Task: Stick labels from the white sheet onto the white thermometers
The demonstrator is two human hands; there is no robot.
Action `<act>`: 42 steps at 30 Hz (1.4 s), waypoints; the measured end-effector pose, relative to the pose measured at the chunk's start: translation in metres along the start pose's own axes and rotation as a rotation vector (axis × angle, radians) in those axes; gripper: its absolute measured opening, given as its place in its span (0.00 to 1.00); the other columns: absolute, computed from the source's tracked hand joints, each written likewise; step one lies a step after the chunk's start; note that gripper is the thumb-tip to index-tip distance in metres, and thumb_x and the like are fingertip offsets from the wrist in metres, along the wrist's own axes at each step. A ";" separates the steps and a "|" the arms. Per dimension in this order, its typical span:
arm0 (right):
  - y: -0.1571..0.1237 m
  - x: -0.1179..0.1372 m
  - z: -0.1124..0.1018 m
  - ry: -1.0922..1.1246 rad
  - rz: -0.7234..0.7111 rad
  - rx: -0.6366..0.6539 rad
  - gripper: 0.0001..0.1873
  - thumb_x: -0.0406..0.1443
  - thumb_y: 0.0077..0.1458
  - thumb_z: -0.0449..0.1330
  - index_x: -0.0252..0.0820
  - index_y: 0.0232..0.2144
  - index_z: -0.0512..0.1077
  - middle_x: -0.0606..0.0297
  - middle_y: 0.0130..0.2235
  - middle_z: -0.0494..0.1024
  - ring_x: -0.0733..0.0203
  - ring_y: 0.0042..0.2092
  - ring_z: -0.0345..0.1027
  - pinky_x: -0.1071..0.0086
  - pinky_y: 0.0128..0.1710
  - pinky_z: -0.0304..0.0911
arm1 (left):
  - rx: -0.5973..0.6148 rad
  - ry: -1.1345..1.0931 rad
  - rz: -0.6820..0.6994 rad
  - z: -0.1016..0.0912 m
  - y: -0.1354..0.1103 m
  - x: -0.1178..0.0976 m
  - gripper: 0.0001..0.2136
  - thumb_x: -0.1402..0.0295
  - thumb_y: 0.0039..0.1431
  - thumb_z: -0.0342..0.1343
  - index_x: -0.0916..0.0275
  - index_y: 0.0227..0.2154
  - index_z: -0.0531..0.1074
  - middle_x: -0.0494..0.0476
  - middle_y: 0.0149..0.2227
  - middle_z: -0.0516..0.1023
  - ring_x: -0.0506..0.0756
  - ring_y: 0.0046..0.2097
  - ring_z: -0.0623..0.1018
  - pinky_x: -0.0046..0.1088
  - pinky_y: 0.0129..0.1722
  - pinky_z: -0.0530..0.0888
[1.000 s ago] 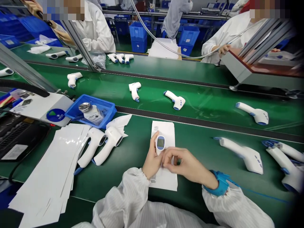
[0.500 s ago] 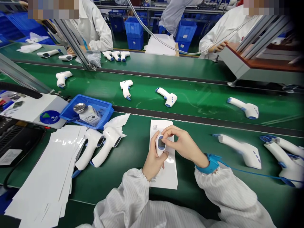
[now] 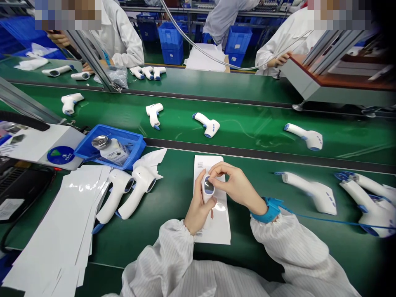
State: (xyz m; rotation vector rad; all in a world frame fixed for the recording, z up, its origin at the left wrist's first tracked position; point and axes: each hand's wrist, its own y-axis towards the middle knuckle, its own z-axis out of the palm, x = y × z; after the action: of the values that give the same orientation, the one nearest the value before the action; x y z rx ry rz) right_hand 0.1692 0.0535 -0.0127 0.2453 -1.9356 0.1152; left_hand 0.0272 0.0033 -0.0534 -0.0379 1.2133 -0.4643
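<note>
White-and-blue infrared thermometer (image 3: 208, 190), small display facing up toward us: we grasp it over the sheet, its handle wrapped in our left hand (image 3: 198, 212) and its head pinched from above by the fingertips of our right hand (image 3: 235, 183). Both hands are closed on it, and our sleeves are white striped cleanroom cloth.

Directly under the grip: white printed paper sheet (image 3: 220, 233), lying flat on a green conveyor belt (image 3: 176, 198).

Around our right wrist: blue antistatic wrist strap (image 3: 271, 210), its thin blue cord (image 3: 321, 219) running off to the right.

Left of the grip, well apart: two white thermometers (image 3: 139, 194) lying on the belt, beside a crumpled white tissue (image 3: 151, 161); further left, a loose pile of glossy white sheets (image 3: 58, 222).

Beyond those, up and left of the grip: blue plastic tray (image 3: 136, 154) holding a metal-capped bottle (image 3: 110, 150).

Right of the grip, well apart: more white-and-blue thermometers (image 3: 312, 194) on the same belt, and others (image 3: 207, 125) on the next belt ahead of us
</note>
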 end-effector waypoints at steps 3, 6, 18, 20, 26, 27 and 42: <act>-0.001 -0.001 0.000 0.003 -0.008 0.010 0.06 0.28 0.51 0.60 0.43 0.25 0.71 0.66 0.35 0.75 0.62 0.38 0.70 0.67 0.41 0.64 | 0.013 -0.044 -0.002 -0.001 -0.001 0.000 0.35 0.74 0.58 0.52 0.48 0.65 0.44 0.60 0.57 0.62 0.47 0.30 0.69 0.21 0.20 0.71; -0.001 0.000 0.000 0.003 -0.013 0.010 0.06 0.28 0.51 0.59 0.43 0.25 0.71 0.66 0.35 0.76 0.62 0.39 0.70 0.67 0.42 0.64 | -0.006 -0.059 -0.040 -0.002 -0.001 0.001 0.31 0.69 0.62 0.47 0.47 0.66 0.43 0.56 0.44 0.68 0.47 0.26 0.67 0.22 0.19 0.71; 0.002 0.002 0.002 -0.056 -0.022 -0.028 0.06 0.30 0.50 0.59 0.43 0.24 0.71 0.65 0.34 0.77 0.61 0.37 0.71 0.65 0.39 0.66 | -0.071 0.021 -0.054 0.001 0.000 0.005 0.28 0.67 0.65 0.43 0.47 0.66 0.43 0.54 0.39 0.67 0.49 0.27 0.66 0.22 0.20 0.70; 0.002 0.002 0.002 -0.065 -0.025 -0.034 0.05 0.30 0.50 0.59 0.43 0.24 0.71 0.65 0.33 0.77 0.60 0.37 0.71 0.65 0.39 0.66 | -0.065 0.021 -0.059 0.001 0.000 0.005 0.28 0.67 0.65 0.43 0.47 0.66 0.43 0.54 0.38 0.66 0.49 0.27 0.66 0.22 0.20 0.70; 0.000 0.002 0.004 -0.091 -0.056 -0.050 0.06 0.29 0.50 0.59 0.43 0.25 0.70 0.66 0.33 0.77 0.60 0.38 0.71 0.65 0.40 0.65 | -0.053 0.027 -0.057 0.000 0.000 0.006 0.27 0.67 0.66 0.42 0.45 0.66 0.43 0.51 0.35 0.65 0.48 0.24 0.65 0.22 0.19 0.69; 0.000 0.002 0.004 -0.094 -0.060 -0.050 0.06 0.29 0.51 0.59 0.43 0.25 0.70 0.66 0.34 0.77 0.60 0.38 0.71 0.65 0.41 0.65 | -0.054 0.027 -0.056 0.000 0.000 0.006 0.27 0.67 0.66 0.42 0.45 0.65 0.43 0.51 0.35 0.65 0.47 0.24 0.64 0.22 0.19 0.69; -0.009 -0.018 0.013 -0.048 -0.091 0.110 0.20 0.32 0.51 0.63 0.48 0.47 0.66 0.61 0.50 0.70 0.55 0.54 0.62 0.57 0.55 0.60 | -0.034 0.025 0.017 0.001 0.000 -0.001 0.42 0.81 0.43 0.50 0.46 0.62 0.47 0.58 0.58 0.61 0.44 0.24 0.66 0.21 0.16 0.65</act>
State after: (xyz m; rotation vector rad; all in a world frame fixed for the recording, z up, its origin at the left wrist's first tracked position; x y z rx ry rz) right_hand 0.1656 0.0438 -0.0342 0.4120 -1.9644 0.1573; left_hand 0.0279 0.0032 -0.0523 -0.0508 1.2452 -0.4308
